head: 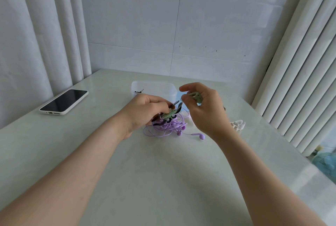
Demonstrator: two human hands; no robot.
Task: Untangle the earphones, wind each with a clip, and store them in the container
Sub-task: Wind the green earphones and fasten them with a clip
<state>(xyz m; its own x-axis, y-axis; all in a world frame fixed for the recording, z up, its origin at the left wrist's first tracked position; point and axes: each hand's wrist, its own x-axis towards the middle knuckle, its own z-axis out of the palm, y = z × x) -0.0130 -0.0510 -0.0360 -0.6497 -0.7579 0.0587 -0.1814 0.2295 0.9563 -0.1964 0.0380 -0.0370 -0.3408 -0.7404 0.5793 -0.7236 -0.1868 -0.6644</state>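
The earphones lie in a loose purple heap on the table, right under my two hands and just in front of the container. I judge the cord to be very light, soft and limp. It will hold no shape, and the loops will drag on one another if I pull hard. The safest hold looks to be a bud or the plug end, drawn out slowly, and one bud lies free to the right of the heap. The cord is thin and pale lilac, with many crossed loops; I cannot tell how many sets are in it. My left hand has its fingers curled round a bunch of clips, green and dark ones, held just above the heap. My right hand is raised beside it, thumb and fingers pinching one pale green clip, the forefinger arched over it. The container is clear plastic with something small and dark inside. A white clip lies on the table to the right, and a phone lies face up well off to the left
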